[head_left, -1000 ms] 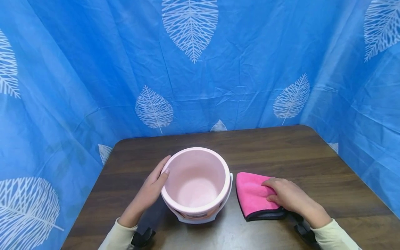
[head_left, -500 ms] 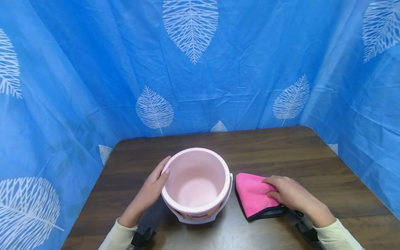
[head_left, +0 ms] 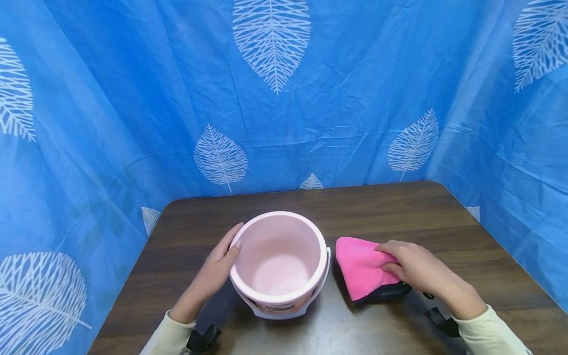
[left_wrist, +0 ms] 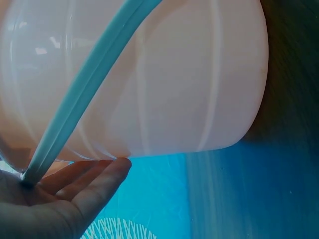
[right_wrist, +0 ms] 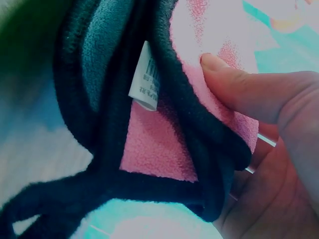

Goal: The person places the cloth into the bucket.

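Note:
A pink bucket stands upright on the table, its inside showing bare and its pale handle hanging down. My left hand holds the bucket's left side, the thumb at the rim and the fingers along the outer wall. To the right of the bucket, my right hand pinches a folded pink cloth between thumb and fingers. Black edging, a white label and a black hanging loop show on the cloth in the right wrist view. Its left part is raised off the tabletop.
The dark wooden table reaches back to a blue curtain with white leaf prints, which also hangs along both sides. Black straps are at both wrists, below pale sleeves.
My right hand has lifted the cloth a little and tilted it, so it stands up from the table more than before. My left hand and the bucket have stayed in place.

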Demonstrator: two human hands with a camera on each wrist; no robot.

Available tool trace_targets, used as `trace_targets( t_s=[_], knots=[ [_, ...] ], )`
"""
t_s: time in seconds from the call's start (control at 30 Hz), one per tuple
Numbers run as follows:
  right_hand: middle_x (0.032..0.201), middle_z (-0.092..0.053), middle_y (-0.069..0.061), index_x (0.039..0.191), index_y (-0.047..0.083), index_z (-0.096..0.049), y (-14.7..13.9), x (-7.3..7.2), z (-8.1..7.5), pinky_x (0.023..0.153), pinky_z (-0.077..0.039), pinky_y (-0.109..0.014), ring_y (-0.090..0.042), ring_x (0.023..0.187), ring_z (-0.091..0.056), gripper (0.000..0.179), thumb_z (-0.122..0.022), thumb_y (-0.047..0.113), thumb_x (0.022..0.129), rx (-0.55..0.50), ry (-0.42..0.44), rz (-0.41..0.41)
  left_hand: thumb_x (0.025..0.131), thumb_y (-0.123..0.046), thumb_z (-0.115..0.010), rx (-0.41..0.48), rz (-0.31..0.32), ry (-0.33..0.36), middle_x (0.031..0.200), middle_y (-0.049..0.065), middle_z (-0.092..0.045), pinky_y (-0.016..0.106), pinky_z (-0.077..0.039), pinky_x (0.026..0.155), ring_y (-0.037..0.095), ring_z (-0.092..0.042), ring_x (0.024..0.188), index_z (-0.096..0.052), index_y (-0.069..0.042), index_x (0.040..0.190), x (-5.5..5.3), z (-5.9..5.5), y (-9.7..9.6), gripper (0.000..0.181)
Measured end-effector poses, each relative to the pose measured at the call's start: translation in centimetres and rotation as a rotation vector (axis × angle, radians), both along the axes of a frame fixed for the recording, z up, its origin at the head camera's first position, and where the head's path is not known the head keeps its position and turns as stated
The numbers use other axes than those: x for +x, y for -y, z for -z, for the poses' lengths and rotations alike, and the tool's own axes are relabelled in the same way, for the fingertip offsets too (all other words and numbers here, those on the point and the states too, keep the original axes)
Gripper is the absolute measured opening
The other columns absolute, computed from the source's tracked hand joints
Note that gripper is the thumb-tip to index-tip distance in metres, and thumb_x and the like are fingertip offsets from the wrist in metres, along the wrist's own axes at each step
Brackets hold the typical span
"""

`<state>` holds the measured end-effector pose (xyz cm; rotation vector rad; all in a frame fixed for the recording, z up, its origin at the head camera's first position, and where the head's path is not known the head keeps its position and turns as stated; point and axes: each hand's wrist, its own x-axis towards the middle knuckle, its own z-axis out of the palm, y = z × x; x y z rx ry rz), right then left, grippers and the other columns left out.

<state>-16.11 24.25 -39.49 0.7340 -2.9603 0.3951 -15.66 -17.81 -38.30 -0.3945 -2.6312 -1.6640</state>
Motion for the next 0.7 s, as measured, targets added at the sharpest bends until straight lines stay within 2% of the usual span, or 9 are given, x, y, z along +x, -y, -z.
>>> trace_targets(
  t_s=[0.17, 0.43, 0.7],
  knots=[
    [0.099, -0.061, -0.002, 0.108, 0.010, -0.062, -0.1, -0.4, -1.4, 0.074, -0.048, -0.041, -0.019, 0.088, -0.057, 0.042, -0.075, 0.016, 0.069, -0.001, -0.048, -0.012, 0.095, -0.029, -0.038, 0.009, 0.010, 0.020, 0.142, -0.001, -0.025, 0.039, -0.028, 0.097, 0.018, -0.027, 0.127, -0.025, -0.022, 0.139, 0.2, -0.3, 0.1, 0.046],
    [0.099, -0.061, -0.004, 0.110, 0.009, -0.061, 0.1, -0.8, -3.2, 0.075, -0.048, -0.042, -0.020, 0.089, -0.057, 0.044, -0.075, 0.017, 0.069, 0.015, -0.076, -0.020, 0.096, -0.018, -0.037, 0.003, -0.004, 0.034, 0.142, 0.007, -0.026, 0.040, -0.028, 0.097, 0.023, -0.029, 0.126, -0.025, -0.012, 0.139, 1.2, -2.3, -0.8, 0.045],
    [0.099, -0.061, -0.004, 0.111, 0.009, -0.060, 0.2, -1.0, -4.5, 0.074, -0.048, -0.042, -0.020, 0.088, -0.057, 0.046, -0.076, 0.016, 0.068, 0.015, -0.117, -0.038, 0.096, -0.018, -0.036, -0.008, -0.012, 0.036, 0.142, 0.006, -0.026, 0.039, -0.028, 0.097, 0.022, -0.028, 0.126, -0.025, -0.013, 0.139, 1.2, -2.5, -0.9, 0.045]
  ],
)
